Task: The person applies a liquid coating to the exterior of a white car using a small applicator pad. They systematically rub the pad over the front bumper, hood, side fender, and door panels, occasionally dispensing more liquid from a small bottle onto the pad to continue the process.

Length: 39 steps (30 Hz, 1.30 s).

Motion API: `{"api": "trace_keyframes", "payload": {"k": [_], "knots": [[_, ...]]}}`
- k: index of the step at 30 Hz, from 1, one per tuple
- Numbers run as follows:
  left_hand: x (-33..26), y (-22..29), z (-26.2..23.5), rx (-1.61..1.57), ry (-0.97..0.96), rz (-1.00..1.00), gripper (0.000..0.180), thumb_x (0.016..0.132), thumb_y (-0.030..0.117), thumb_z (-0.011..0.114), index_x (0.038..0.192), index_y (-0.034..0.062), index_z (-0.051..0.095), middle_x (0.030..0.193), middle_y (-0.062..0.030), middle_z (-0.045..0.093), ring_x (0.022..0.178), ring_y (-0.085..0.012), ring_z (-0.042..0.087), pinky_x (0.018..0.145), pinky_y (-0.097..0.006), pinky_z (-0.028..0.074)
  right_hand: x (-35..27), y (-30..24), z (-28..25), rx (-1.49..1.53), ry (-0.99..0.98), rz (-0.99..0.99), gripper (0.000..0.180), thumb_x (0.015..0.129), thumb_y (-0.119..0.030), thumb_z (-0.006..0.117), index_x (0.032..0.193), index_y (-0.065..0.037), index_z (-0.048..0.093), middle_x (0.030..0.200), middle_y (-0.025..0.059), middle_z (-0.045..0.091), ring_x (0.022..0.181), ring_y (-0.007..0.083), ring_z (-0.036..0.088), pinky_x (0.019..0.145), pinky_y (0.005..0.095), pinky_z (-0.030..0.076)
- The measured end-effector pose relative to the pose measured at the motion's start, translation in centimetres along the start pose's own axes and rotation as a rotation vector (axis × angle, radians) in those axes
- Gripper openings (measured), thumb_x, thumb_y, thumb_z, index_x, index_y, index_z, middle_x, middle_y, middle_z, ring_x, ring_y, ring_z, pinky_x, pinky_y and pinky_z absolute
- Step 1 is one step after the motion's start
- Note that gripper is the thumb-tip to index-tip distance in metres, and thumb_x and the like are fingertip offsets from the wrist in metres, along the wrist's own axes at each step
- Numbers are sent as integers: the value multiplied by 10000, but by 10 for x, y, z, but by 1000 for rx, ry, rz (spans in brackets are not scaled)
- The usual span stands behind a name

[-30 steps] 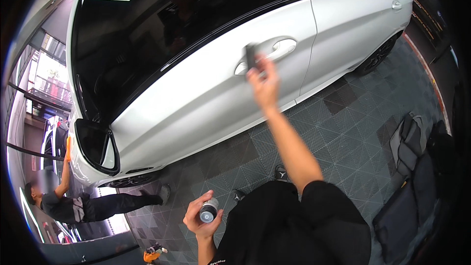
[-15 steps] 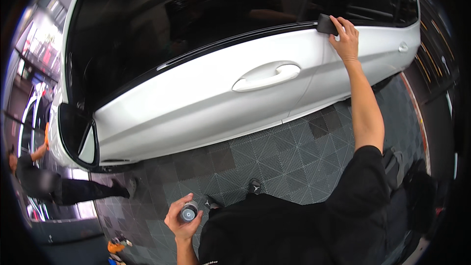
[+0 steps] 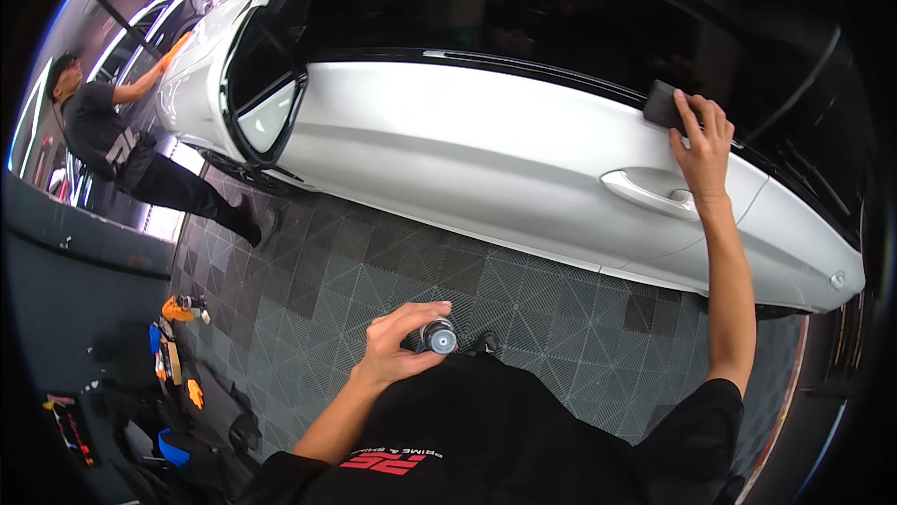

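A white car (image 3: 467, 141) stretches across the view, its dark side windows along the top. My right hand (image 3: 704, 145) grips a dark grey block-shaped applicator pad (image 3: 662, 105) between thumb and fingers. The pad rests against the trim strip at the base of the window, above the door handle (image 3: 651, 195). Its face against the car is hidden. Low in front of my body, my left hand (image 3: 391, 341) is wrapped round a small bottle (image 3: 438, 336) with a dark collar; its round pale top points up at me.
Toward the left, a co-worker (image 3: 117, 131) in dark clothes reaches an orange cloth (image 3: 176, 50) to the car's front. The side mirror (image 3: 266, 117) juts out from the door. Tools and orange items (image 3: 176, 309) lie at the lower left. Patterned grey tiles (image 3: 392, 262) cover the floor.
My view has turned, so the car and co-worker sit differently in it. The pad has moved forward along the window trim, from behind the door handle to above it. The bottle stays in my left hand.
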<state>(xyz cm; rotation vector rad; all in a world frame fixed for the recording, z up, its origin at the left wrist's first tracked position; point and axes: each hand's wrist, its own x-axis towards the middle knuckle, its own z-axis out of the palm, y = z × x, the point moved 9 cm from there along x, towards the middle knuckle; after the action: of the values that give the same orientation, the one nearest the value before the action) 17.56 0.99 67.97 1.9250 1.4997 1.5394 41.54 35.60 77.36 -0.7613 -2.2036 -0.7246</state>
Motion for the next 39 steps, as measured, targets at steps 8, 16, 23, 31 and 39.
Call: {"api": "trace_keyframes", "payload": {"k": [8,16,23,31,39], "knots": [[-18,-13,-42,39,78,-15,568,650,55,846,1121,42,528,1031,-187,686,963,-321,690,765,-366,593,80,-136,43,56,20,-86,653,611,-59,744,1242,-144,596,1123,26,549,1082,200,520,818,376,380],[-51,-33,-106,94,184,-65,573,643,45,845,1121,32,528,1019,-190,684,957,-328,689,782,-389,591,166,-291,102,123,110,-100,563,626,-63,695,1179,-145,628,1038,13,541,1012,188,521,753,365,369],[-78,-58,-169,96,298,-104,566,633,30,845,1115,26,547,1002,-191,686,944,-316,692,793,-386,588,226,-387,132,123,188,-57,309,751,-158,616,1053,-102,651,910,0,507,893,169,506,701,366,362],[-108,-76,-214,87,352,-156,607,643,9,838,1159,29,519,1016,-204,670,979,-340,674,858,-453,565,233,-407,136,180,189,18,425,687,-136,671,1108,-116,618,936,10,523,917,196,512,724,405,367],[-150,-101,-206,167,487,-243,578,658,27,838,1135,16,513,1030,-214,670,964,-341,680,829,-427,576,-49,-410,120,978,-328,693,532,747,-186,730,1196,17,529,1061,117,518,983,237,518,897,389,424]]}}
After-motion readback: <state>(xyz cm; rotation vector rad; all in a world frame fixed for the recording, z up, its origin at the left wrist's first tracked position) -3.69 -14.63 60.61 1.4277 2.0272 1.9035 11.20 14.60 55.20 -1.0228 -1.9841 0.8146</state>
